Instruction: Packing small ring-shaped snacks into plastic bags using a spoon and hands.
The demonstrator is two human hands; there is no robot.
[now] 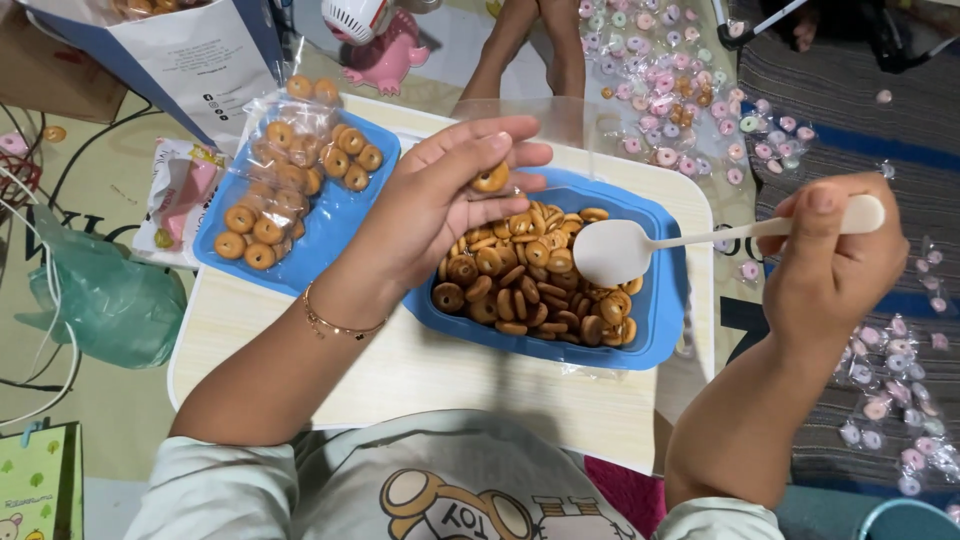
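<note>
My left hand [440, 200] hovers over a blue tray [664, 330] heaped with small brown ring-shaped biscuits [525, 285], pinching one biscuit [490, 179] in its fingers along with a clear plastic bag [545, 125]. My right hand [835, 260] grips the handle of a white plastic spoon [620, 250], whose empty bowl hangs just above the right part of the biscuit pile. A thin gold bracelet [335, 322] circles my left wrist.
A second blue tray [350, 215] at the left holds filled clear bags of biscuits [285, 180]. Both trays rest on a small cream table [420, 375]. Wrapped pastel ring candies [690, 110] litter the floor. A pink toy [385, 55], a white paper bag [190, 55], a green bag [105, 300] and someone's legs [530, 40] lie beyond.
</note>
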